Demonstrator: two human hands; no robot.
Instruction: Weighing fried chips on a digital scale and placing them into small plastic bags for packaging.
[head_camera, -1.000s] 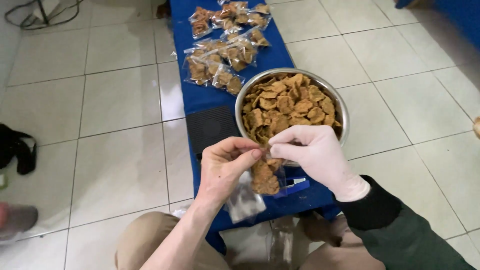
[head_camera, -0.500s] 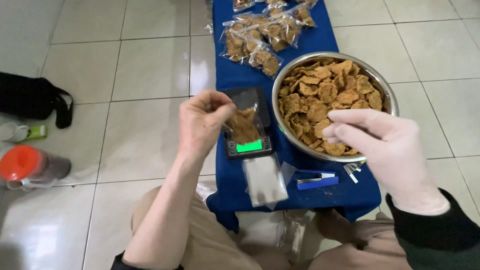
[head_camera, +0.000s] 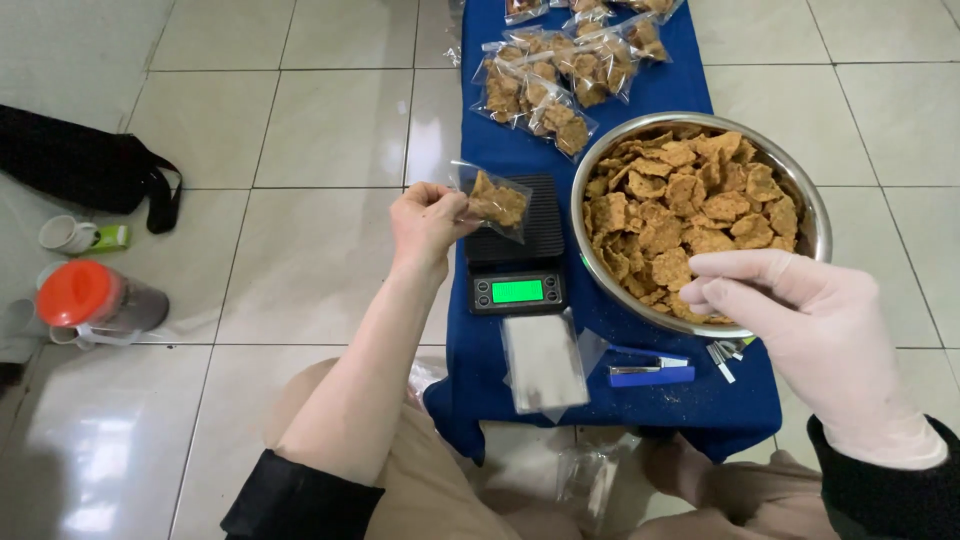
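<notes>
- One clear bag of crackers (head_camera: 497, 203) is pinched in the bare left hand (head_camera: 428, 222), above the digital scale (head_camera: 515, 250)
- gloved right hand (head_camera: 800, 320) (fingers loosely curled, empty) hovers at the steel bowl (head_camera: 815, 215) rim

Bright, even daylight; sharp focus; floor glare lower left.

Single head-worn view, steeply downward, close over the blue cloth (head_camera: 700, 400) and tiled floor (head_camera: 300, 250).

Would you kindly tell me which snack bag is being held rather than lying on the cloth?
The bag pinched in the left hand above the scale.
</notes>
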